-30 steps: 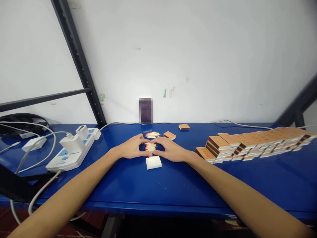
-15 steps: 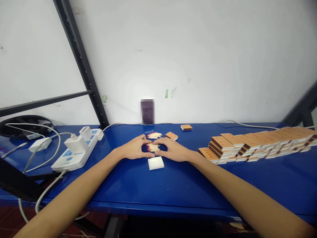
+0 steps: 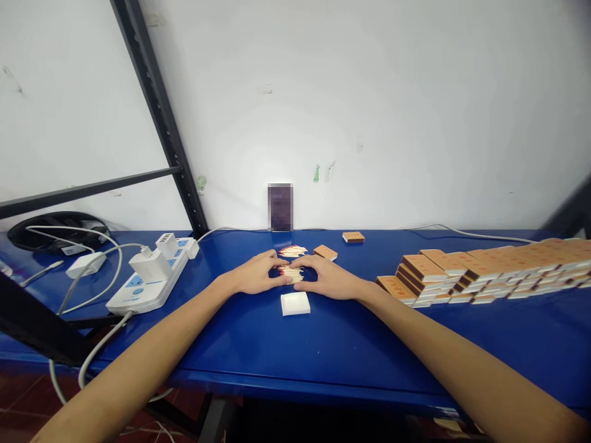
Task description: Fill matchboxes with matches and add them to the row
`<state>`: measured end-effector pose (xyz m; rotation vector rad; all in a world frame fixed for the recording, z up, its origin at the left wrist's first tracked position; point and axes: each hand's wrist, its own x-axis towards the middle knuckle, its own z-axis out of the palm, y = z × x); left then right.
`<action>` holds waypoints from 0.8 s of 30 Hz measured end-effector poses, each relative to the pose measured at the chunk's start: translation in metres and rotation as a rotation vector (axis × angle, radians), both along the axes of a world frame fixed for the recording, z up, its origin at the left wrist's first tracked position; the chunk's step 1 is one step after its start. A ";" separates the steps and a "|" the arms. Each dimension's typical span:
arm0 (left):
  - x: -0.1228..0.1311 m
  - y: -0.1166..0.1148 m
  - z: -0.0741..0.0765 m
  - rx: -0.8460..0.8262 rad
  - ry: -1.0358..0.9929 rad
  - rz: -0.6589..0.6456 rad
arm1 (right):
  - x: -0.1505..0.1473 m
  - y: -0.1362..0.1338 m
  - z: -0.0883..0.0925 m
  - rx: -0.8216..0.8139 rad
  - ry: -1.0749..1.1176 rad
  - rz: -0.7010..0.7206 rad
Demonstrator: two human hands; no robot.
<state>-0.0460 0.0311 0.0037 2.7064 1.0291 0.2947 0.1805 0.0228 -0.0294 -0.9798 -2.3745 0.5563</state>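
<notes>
Here, the bare left hand [image 3: 255,272] and right hand [image 3: 331,280] arch around a pile of slim, red-tipped wooden matches [image 3: 292,274]; whether they grip, I cannot tell; nearer sits a shallow white rectangular tray [image 3: 296,303] on the glossy blue tabletop [image 3: 286,351]; rightward, stacked orange cardboard matchboxes [image 3: 484,267].

Single head-worn view, forward and down across the blue table [image 3: 341,335] toward the white wall [image 3: 392,111].
</notes>
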 end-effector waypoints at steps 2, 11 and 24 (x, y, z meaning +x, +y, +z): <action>0.000 0.000 0.000 0.008 -0.001 0.009 | -0.002 0.001 -0.003 0.016 0.007 -0.022; -0.001 0.005 -0.013 0.018 -0.107 0.034 | -0.009 0.002 -0.011 0.132 0.042 -0.098; 0.005 0.003 -0.013 0.058 -0.169 0.034 | -0.016 -0.002 -0.011 0.202 0.036 -0.138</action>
